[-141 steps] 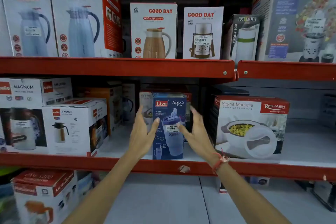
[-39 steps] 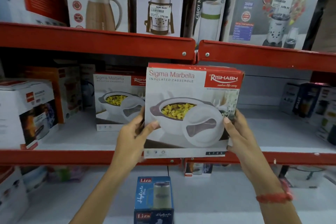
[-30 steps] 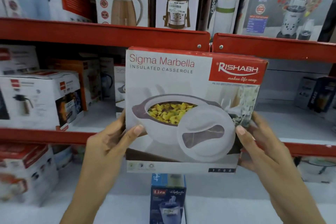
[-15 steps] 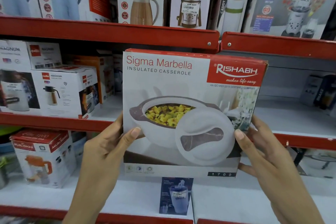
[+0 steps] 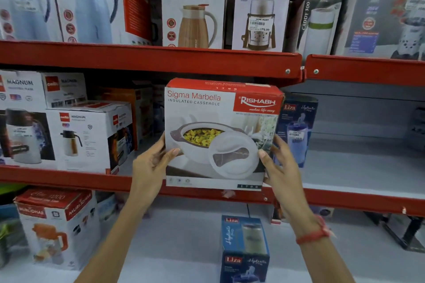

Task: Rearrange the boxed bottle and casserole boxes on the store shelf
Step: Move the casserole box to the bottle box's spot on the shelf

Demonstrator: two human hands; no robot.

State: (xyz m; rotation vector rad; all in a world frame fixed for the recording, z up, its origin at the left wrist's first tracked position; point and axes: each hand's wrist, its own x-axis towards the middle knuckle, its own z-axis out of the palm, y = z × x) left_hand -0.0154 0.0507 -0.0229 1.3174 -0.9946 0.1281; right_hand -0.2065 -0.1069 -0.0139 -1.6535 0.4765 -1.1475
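A white and red Sigma Marbella casserole box (image 5: 220, 126) stands at the front of the middle shelf (image 5: 358, 204), facing me. My left hand (image 5: 153, 163) grips its left side and my right hand (image 5: 279, 167) grips its right side. A blue Liza bottle box (image 5: 297, 128) stands on the same shelf just behind the casserole box's right edge, partly hidden by it. Another blue Liza bottle box (image 5: 245, 250) stands on the lower shelf, below my hands.
White Magnum flask boxes (image 5: 89, 138) fill the middle shelf's left side. Good Day flask boxes (image 5: 193, 7) and a Fable box (image 5: 319, 20) line the top shelf. A Murlidhar jug box (image 5: 57, 225) sits lower left. Bare grey shelf surface (image 5: 358, 167) lies to the right.
The casserole box, held up close to me half a second ago, has gone forward onto the front of the middle shelf. A blue Liza box now shows behind its right edge.
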